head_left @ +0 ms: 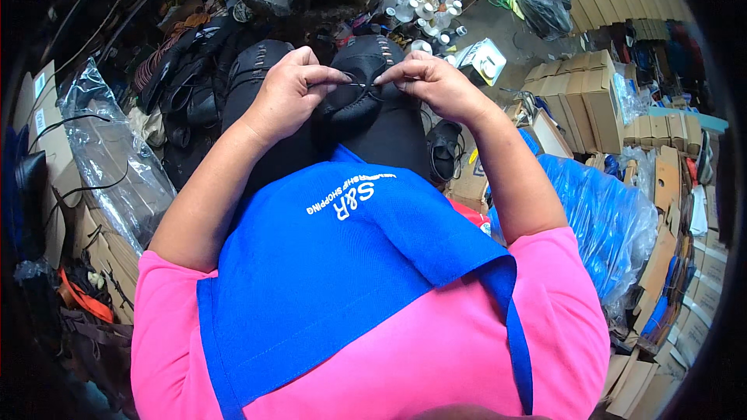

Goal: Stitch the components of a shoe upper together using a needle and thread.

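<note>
A black shoe (352,115) rests on my lap between my knees, its upper gathered toward the top. Thin black shoelace (359,84) stretches between my two hands and crosses over itself above the shoe. My left hand (294,92) pinches one side of the lace between thumb and forefinger. On the other side my right hand (437,84) pinches the lace the same way. A second black shoe (443,149), with lacing, sits just right of my thigh. The blue apron (334,264) covers my front, over a pink shirt.
Black shoes (191,101) are heaped left of my legs, near clear plastic sheeting (117,148). Several bottles (424,12) and a white-and-yellow can (482,62) stand ahead on the floor. Cardboard boxes (576,97) and a plastic-wrapped blue bundle (595,210) lie to my right.
</note>
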Tool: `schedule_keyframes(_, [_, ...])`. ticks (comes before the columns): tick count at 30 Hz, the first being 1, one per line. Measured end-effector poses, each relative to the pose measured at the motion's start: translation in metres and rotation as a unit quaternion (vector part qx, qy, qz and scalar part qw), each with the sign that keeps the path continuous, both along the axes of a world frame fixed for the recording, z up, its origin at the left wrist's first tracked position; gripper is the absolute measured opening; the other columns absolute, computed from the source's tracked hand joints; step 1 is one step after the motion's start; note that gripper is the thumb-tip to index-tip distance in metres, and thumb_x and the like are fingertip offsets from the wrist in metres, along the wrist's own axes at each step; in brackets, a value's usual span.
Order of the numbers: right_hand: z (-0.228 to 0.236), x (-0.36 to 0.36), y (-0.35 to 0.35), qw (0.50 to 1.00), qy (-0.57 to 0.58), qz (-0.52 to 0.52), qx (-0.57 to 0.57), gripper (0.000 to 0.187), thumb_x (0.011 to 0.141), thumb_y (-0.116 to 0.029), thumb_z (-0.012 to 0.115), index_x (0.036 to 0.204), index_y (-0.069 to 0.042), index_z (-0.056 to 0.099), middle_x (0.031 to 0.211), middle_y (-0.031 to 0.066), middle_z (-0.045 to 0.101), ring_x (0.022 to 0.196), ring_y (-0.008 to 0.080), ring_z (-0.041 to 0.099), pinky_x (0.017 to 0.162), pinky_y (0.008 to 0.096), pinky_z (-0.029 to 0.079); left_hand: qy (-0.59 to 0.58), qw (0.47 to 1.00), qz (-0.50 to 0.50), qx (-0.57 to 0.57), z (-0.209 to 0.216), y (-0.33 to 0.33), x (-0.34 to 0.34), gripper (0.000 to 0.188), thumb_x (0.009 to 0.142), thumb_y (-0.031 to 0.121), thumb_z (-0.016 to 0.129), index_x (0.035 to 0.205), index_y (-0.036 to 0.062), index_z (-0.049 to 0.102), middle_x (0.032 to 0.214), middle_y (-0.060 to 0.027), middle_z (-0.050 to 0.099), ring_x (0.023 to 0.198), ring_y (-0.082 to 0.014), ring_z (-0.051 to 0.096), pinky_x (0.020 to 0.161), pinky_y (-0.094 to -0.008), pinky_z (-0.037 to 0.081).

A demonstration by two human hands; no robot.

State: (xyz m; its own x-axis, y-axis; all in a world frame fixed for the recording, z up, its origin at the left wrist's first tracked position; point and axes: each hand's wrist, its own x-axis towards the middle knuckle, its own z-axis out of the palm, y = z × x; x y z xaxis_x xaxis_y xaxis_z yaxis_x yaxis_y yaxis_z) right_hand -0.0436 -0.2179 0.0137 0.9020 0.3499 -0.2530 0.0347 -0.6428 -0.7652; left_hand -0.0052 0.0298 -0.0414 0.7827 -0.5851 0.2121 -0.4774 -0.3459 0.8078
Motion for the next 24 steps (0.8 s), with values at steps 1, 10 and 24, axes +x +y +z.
schedule_keyframes(1, [0.0, 0.0, 0.0, 1.0, 0.001, -0.001, 0.0, 0.03, 0.081, -0.002, 0.057, 0.105, -0.014, 0.07, 0.083, 0.0023, 0.049, 0.085, 0.014, 0.05, 0.079, 0.026, 0.04, 0.0, 1.0, -0.001, 0.0, 0.0, -0.001, 0.0, 0.026, 0.075, -0.002, 0.066, 0.095, 0.0135, 0.072, 0.076, -0.0031, 0.046, 0.072, -0.0168, 0.048, 0.067, -0.0282, 0.043])
schedule_keyframes(10, [-0.005, 0.006, -0.011, 0.996, 0.068, 0.027, 0.05, 0.03, 0.082, -0.007, 0.06, 0.11, -0.012, 0.069, 0.086, 0.0017, 0.055, 0.088, 0.0131, 0.051, 0.082, 0.0252, 0.04, -0.026, 0.999, -0.026, 0.007, -0.003, -0.008, 0.004, 0.026, 0.074, 0.0, 0.067, 0.095, 0.0141, 0.072, 0.072, -0.005, 0.046, 0.07, -0.02, 0.049, 0.065, -0.0303, 0.042])
schedule_keyframes(24, [-0.018, 0.0, -0.01, 0.982, 0.124, -0.031, 0.138, 0.031, 0.082, -0.013, 0.068, 0.113, -0.007, 0.067, 0.094, 0.0015, 0.064, 0.087, 0.0095, 0.056, 0.081, 0.024, 0.044, 0.202, 0.977, -0.052, -0.038, -0.003, -0.015, 0.004, 0.023, 0.078, 0.001, 0.066, 0.101, 0.0024, 0.068, 0.087, -0.0029, 0.059, 0.087, -0.0136, 0.059, 0.08, -0.0264, 0.046])
